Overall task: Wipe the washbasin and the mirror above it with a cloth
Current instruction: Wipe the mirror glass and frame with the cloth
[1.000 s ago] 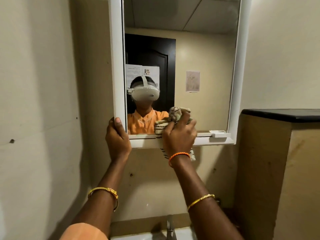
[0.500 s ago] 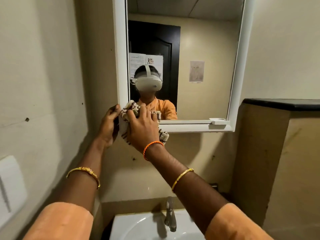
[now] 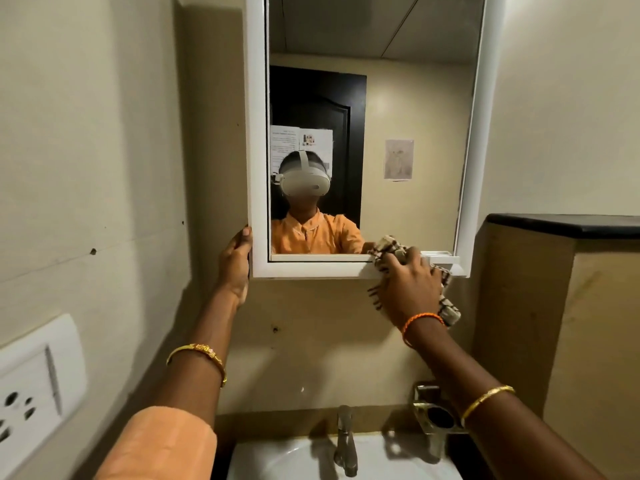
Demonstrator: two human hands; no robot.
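The mirror hangs on the wall in a white frame with a narrow ledge along its bottom. My left hand grips the frame's lower left corner. My right hand is closed on a checked beige and brown cloth and presses it against the ledge near the lower right corner. Part of the cloth hangs below my wrist. The white washbasin sits at the bottom of the view with a metal tap at its back.
A metal holder is fixed to the wall right of the tap. A white socket plate is on the left wall. A beige partition with a black top stands close on the right.
My right hand has slid the cloth along the bottom ledge from the lower left corner to the right end. My left hand stays on the frame's left corner.
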